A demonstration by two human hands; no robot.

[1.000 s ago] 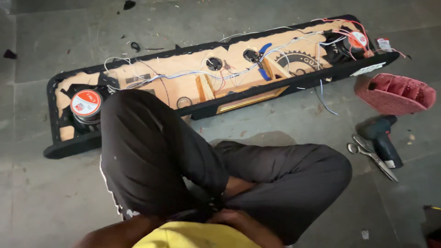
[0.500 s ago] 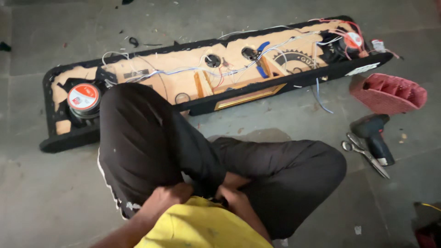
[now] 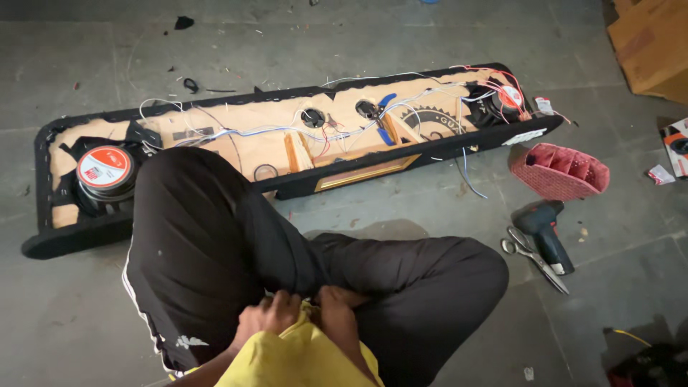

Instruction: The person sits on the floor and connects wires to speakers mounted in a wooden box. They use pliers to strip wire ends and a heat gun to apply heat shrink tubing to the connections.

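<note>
Hands meet low in the head view, at the lap. Left hand (image 3: 269, 315) has its fingers curled into the hem of the yellow shirt (image 3: 301, 358); right hand (image 3: 335, 304) pinches the same cloth just beside it, both grips closed on fabric. Black trousers (image 3: 215, 251) cover the crossed legs around them. Beyond the knees lies a long speaker panel (image 3: 287, 143) with wiring. Well to the right of the hands rest a drill (image 3: 546, 233), scissors (image 3: 534, 258) and a pink basket (image 3: 562, 170) on the floor.

A grey concrete floor (image 3: 430, 36) is seen, scattered with small scraps and wire offcuts. A cardboard box (image 3: 648, 43) is set at the upper right corner.
</note>
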